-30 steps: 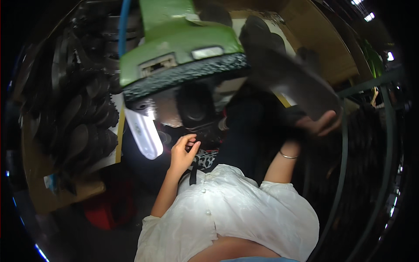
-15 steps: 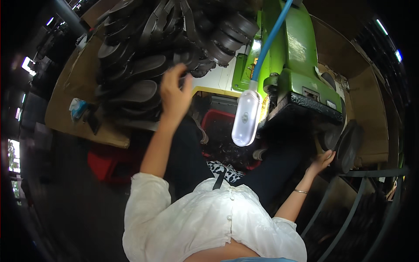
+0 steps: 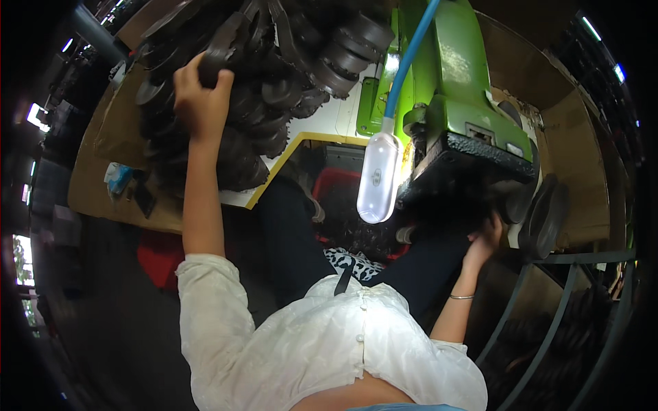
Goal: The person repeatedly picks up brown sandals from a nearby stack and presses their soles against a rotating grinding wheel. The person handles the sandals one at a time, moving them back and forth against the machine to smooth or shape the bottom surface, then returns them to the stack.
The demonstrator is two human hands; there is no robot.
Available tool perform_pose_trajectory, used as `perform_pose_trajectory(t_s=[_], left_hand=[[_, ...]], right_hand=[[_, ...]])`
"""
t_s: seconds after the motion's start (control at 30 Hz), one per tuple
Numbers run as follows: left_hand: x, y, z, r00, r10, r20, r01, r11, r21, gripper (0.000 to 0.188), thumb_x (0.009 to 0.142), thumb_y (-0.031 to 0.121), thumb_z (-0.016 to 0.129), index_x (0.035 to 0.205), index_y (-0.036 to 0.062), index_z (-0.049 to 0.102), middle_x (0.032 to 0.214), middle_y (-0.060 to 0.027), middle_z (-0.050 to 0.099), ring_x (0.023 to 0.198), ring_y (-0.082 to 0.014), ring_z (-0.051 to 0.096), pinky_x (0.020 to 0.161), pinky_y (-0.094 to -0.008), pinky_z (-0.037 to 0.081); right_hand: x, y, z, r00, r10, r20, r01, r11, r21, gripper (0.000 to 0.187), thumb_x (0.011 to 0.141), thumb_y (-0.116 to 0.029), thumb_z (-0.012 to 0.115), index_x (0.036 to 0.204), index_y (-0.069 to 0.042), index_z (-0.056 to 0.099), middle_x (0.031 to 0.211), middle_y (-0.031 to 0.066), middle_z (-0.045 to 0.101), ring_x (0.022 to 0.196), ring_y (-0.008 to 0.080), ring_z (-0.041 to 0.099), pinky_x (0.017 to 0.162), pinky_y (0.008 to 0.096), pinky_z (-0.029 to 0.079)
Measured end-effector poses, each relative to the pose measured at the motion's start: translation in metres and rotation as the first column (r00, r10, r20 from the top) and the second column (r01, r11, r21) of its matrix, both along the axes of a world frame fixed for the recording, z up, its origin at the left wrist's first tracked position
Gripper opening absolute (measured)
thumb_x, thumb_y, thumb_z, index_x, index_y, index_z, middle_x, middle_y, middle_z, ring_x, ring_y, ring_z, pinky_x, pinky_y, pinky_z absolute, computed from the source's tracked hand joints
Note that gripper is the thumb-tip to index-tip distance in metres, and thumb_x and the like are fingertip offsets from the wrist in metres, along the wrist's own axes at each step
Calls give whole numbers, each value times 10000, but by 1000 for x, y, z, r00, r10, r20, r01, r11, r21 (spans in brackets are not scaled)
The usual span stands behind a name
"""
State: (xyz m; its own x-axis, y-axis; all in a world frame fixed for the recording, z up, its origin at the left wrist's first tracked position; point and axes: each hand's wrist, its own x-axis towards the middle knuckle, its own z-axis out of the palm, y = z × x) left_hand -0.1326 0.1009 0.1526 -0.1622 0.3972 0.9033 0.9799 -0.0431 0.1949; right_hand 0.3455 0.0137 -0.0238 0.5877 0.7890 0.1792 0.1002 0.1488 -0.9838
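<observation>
Dark sole between left thumb and fingers, far left pile

Dark sole (image 3: 229, 41): far left, tilted, on the near side of a heap of similar pieces. Its near end sits in the gap of the left hand (image 3: 202, 106); the rest runs away from the hand, far and slightly right. Left fingers partly curled, thumb well apart from them: fingers on the left side of the sole, thumb on the right, both touching. Looks like a grip on the near end; fingertips partly hidden.

Pile of dark soles (image 3: 250, 140) spreads around and below that hand, ragged edges, reaching the yellow-edged white tabletop (image 3: 336, 115). Blue-and-white packet (image 3: 118, 177) on cardboard (image 3: 89, 188), left of the pile.

Center right: green machine (image 3: 473, 75), black underside. Blue cord (image 3: 411, 58) comes down along its left side to a lit, clear-cased lamp (image 3: 378, 178).

Right hand (image 3: 485, 241): near right, beside the machine's shadowed lower part, fingers bent, thumb toward the left. Shadow and blur there; can't tell how far closed or whether anything is held. Upright dark soles (image 3: 545, 219) just to its right, against a cardboard box (image 3: 576, 123). Metal frame (image 3: 582, 257) nearer, far right side. Red bin (image 3: 330, 179) under the table, between the knees.
</observation>
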Motion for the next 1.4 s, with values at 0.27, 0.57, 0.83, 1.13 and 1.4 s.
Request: perform_pose_trajectory(t_s=[0.27,0.57,0.83,1.13,1.4], left_hand=[[100,-146,-43,856,-426,291,282,859,428,412,823,206,553,1098,-85,453,1033,-211,538,871,-266,588,777,-328,514],[148,-174,-130,-203,-118,972,808,541,234,448,879,117,470,1296,4,351,1245,-105,431,1131,-154,417,966,-297,321],[190,-140,-150,286,-468,836,953,230,-198,687,622,207,797,1181,-20,467,1134,-126,524,1032,-196,513,887,-326,404],[241,-107,-118,151,-45,987,978,154,-143,363,736,286,693,948,3,616,892,-89,624,809,-165,580,747,-281,455],[226,-124,-131,-82,-106,991,956,272,109,233,783,148,655,957,2,601,864,-55,626,786,-116,571,744,-263,456]], right_hand=[[-95,-28,-49,623,431,652,-477,871,-120,532,721,-213,704,1150,-4,471,904,115,538,784,220,523,701,337,428],[-75,-18,-71,489,412,769,-501,854,-139,454,581,69,589,1025,-25,605,1040,149,587,996,333,542,889,394,408],[-57,-64,-60,397,889,-228,-817,229,-529,381,761,-94,670,1115,-13,557,1058,80,602,974,160,552,870,275,421],[-96,-88,-60,330,832,-445,-905,144,-400,542,709,-206,726,1161,-4,506,1169,125,535,1098,214,486,920,331,389],[-56,-101,-57,393,905,-163,-806,253,-535,433,667,-235,745,980,27,603,921,141,636,873,213,603,784,311,460]])
